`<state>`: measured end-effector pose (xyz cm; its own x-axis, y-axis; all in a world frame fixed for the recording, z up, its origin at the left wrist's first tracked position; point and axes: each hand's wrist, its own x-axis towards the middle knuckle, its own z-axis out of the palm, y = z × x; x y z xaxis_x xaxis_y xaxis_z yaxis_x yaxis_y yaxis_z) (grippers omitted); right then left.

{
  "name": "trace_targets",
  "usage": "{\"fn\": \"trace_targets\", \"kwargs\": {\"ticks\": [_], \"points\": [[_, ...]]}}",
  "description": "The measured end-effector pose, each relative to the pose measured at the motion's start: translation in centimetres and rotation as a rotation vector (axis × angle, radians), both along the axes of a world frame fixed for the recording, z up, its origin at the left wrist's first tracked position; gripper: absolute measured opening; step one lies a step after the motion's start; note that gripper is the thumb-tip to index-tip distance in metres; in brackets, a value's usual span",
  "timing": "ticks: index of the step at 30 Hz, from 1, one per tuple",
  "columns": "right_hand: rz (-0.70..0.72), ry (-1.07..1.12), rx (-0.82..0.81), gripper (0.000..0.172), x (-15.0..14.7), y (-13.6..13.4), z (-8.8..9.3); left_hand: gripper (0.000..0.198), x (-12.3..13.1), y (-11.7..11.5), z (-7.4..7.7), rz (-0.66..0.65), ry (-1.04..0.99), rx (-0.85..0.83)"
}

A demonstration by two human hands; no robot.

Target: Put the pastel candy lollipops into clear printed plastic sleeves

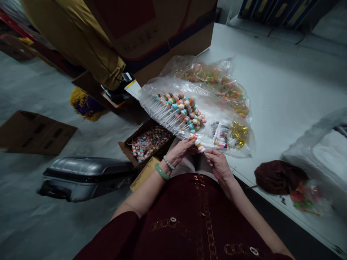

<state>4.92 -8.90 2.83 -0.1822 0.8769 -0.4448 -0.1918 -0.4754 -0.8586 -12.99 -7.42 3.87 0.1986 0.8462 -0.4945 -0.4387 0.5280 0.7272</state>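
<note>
My left hand [182,151] is closed around a marshmallow skewer [200,147] with pink, white and yellow pieces, held low over my lap. At its lower right end, the thumb and fingertips of my right hand [219,164] pinch together; the exact part between them is too small to tell. Just beyond my hands, a pile of pastel marshmallow skewers [183,108] with white sticks lies on a clear plastic sheet [208,97]. Beside the pile are printed clear wrappers [221,133] and a heap of gold twist ties [239,134].
Bagged candies [230,90] lie farther back on the white table [273,90]. An open box of small wrapped candies [151,142] stands at left, near a grey suitcase [86,177]. A large carton [173,29] and a person's mustard-coloured trouser leg [81,39] are behind. Right: a dark brown bag [279,177].
</note>
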Motion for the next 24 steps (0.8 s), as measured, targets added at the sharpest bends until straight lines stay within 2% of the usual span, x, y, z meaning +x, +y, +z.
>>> {"fn": "trace_targets", "kwargs": {"ticks": [2,5,9,14,17,20,22,24], "points": [[-0.006,0.054,-0.048,0.023,-0.1,0.1,0.3,0.037,-0.9,0.2,0.3,-0.018,-0.119,0.010],[0.016,0.029,-0.044,0.022,-0.3,-0.1,0.5,0.042,-1.9,0.8,1.1,0.088,-0.290,0.060],[0.028,-0.005,-0.033,0.021,-0.7,-0.1,0.6,0.038,-1.2,1.6,1.5,0.179,-0.333,0.047],[0.034,0.091,-0.080,0.022,-0.8,0.1,0.9,0.035,1.2,1.6,1.4,0.188,-0.337,0.091],[0.063,0.252,-0.125,0.021,-0.7,-0.1,1.0,0.036,2.0,1.3,1.3,0.196,-0.401,0.038],[0.118,0.386,-0.173,0.021,-0.5,-0.4,0.9,0.038,1.9,0.9,1.1,0.124,-0.486,-0.016],[0.118,0.359,-0.166,0.021,-0.4,-0.5,0.6,0.039,1.6,0.7,0.7,0.084,-0.506,-0.030],[0.086,0.194,-0.103,0.019,-0.3,-0.6,0.1,0.040,1.0,0.4,0.3,0.097,-0.449,-0.030]]}}
